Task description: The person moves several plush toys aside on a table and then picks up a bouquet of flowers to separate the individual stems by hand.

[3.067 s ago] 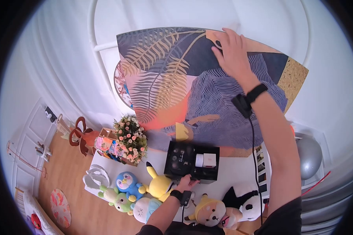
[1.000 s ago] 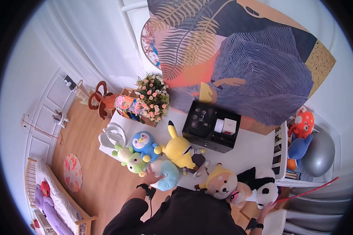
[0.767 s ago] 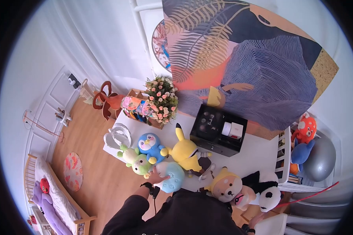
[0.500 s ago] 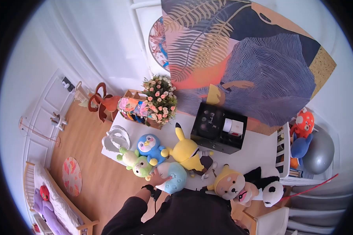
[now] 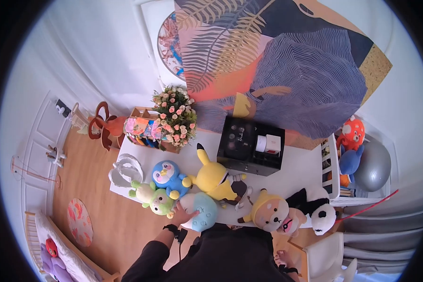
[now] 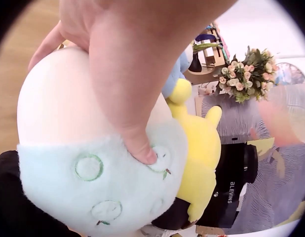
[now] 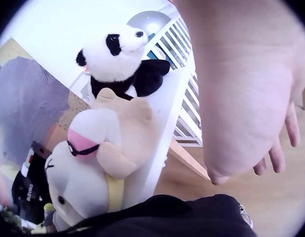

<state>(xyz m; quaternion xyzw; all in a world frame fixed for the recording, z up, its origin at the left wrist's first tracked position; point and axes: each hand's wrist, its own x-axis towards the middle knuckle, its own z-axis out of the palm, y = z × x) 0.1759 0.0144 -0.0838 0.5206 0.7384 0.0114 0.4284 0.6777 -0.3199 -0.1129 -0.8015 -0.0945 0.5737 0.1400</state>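
Left hand [image 5: 184, 214] grips round plush [image 5: 205, 211], fingers spread; yellow plush [image 5: 212, 179] between it and box [image 5: 250, 162]. Right hand [image 5: 283, 258] near chair [image 5: 325, 253], fingers apart.

A box [image 5: 249, 165] sits behind plush toys [image 5: 207, 212], perhaps touching them.

A panda plush [image 7: 115, 54] sits beside a white slatted rail [image 7: 189, 94].

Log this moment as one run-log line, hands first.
left hand: grips white-and-blue plush | right hand: open, nothing visible held, clear of table | panda plush: on table, right end | black box: on table
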